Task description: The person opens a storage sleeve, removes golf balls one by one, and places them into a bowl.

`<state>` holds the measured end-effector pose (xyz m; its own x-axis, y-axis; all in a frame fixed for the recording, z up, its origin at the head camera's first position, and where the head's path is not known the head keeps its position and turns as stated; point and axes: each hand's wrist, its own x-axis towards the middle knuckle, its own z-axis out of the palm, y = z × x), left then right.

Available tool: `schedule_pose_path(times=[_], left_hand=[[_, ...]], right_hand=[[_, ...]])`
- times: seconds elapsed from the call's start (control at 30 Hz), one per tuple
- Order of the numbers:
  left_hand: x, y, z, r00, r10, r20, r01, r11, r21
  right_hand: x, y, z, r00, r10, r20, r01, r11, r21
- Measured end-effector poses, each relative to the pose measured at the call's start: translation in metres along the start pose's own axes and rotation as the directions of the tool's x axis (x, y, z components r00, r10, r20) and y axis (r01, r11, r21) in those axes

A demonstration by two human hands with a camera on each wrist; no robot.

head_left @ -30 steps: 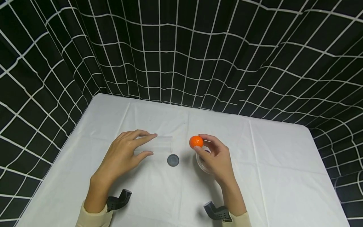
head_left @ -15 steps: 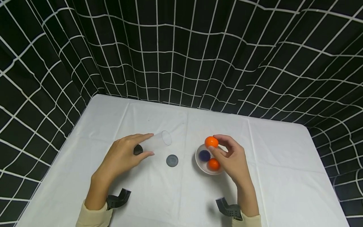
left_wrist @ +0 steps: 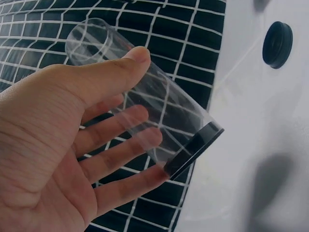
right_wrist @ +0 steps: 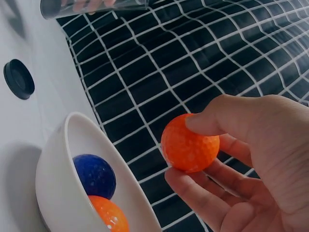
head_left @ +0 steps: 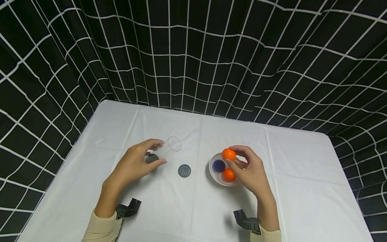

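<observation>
My left hand (head_left: 136, 160) grips a clear plastic tube (left_wrist: 178, 104) between thumb and fingers. Its open mouth tilts up and away, and a black cap (left_wrist: 194, 150) closes the lower end. On the right, my right hand (head_left: 249, 169) pinches an orange golf ball (right_wrist: 189, 145) with its dimples showing. That ball is above the far rim of a white bowl (right_wrist: 52, 179). Inside the bowl sit a dark blue ball (head_left: 218, 165) and a second orange ball (head_left: 228, 175).
A loose round black cap (head_left: 184, 170) lies on the white tablecloth (head_left: 181, 208) between the tube and the bowl. Black curtains with a white grid (head_left: 193, 60) surround the table at the back and sides.
The tube has gone from lying level to standing tilted, mouth up, in my left hand. My right hand has moved right with the orange golf ball, uncovering the bowl.
</observation>
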<state>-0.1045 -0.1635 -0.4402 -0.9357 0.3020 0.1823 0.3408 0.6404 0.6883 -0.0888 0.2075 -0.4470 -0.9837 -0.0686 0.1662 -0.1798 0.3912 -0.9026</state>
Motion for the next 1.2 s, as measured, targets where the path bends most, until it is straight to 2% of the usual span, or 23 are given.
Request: schedule_pose_path(times=[0.2,0.5,0.67,0.77,0.97,1.2], left_hand=[[0.001,-0.001,0.002,1.000,-0.003,0.008,0.003,1.000,-0.017],[0.000,0.001,0.002,1.000,-0.011,0.011,0.012,1.000,-0.014],[-0.001,0.001,0.001,1.000,-0.011,0.005,0.011,1.000,-0.017],[0.000,0.001,0.001,1.000,-0.010,0.005,0.010,1.000,-0.020],[0.001,0.000,0.003,1.000,-0.014,0.017,0.015,0.999,-0.043],[0.003,-0.005,0.008,0.998,-0.028,0.062,0.039,0.984,-0.176]], right_hand=[[0.000,0.002,-0.004,0.998,-0.056,-0.007,0.055,0.994,-0.098],[-0.001,0.006,-0.007,0.998,-0.058,0.018,0.060,0.976,-0.209],[-0.001,0.005,-0.009,0.995,-0.100,-0.021,0.090,0.953,-0.289],[-0.001,0.005,-0.009,0.993,-0.106,-0.048,0.088,0.952,-0.293],[0.000,0.006,-0.010,0.994,-0.101,-0.050,0.083,0.954,-0.287],[0.000,0.006,-0.010,0.993,-0.106,-0.057,0.084,0.949,-0.303]])
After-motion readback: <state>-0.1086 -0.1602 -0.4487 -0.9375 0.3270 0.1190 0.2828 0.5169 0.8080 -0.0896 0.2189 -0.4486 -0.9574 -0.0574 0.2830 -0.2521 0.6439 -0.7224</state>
